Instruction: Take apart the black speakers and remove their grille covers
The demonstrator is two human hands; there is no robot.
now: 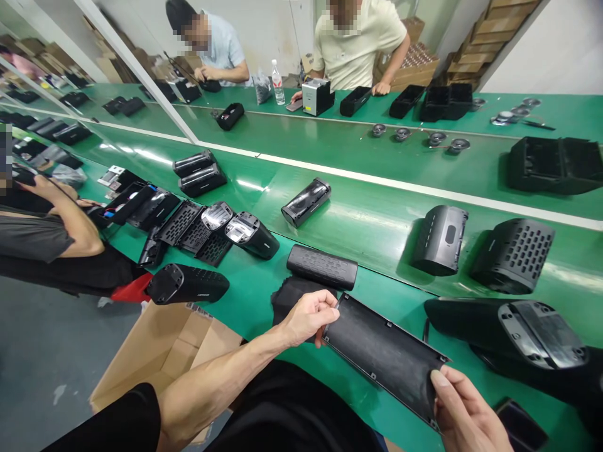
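Both my hands hold a long flat black panel with small tabs along its edges, just above the near edge of the green bench. My left hand pinches the panel's left end with closed fingers. My right hand grips its right end, thumb on top. A black speaker grille bar lies on the bench just beyond my left hand, with a dark cloth beside it. A large black speaker housing lies to the right of the panel.
Several black speaker shells and grilles are spread along the bench. An open cardboard box stands on the floor at left. A co-worker's arm rests at the left; two people work at the far side.
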